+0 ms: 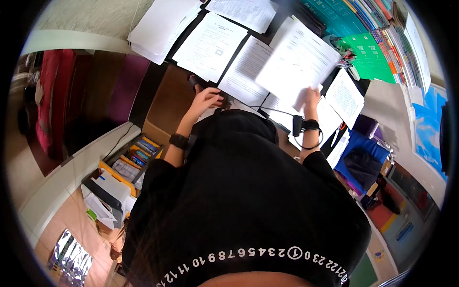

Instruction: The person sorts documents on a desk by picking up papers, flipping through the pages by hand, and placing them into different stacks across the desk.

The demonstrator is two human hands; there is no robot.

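My right hand [311,99] grips the lower edge of a printed paper [301,56], which is tilted and slightly blurred above the desk. Whether it is one sheet or several I cannot tell. My left hand [206,101] is at the near edge of the desk with its fingers loosely apart and nothing in them. Close to those fingers lie a printed sheet [246,71] and, further left, another stack of printed pages [211,47]. More loose sheets [322,119] lie under and beside my right wrist.
A thick pile of white paper [165,28] sits at the far left of the desk. Green books [366,56] and a row of upright books and magazines [399,52] line the back right. On my left stands a box of packaged items [138,158]. A blue bag [358,153] is at right.
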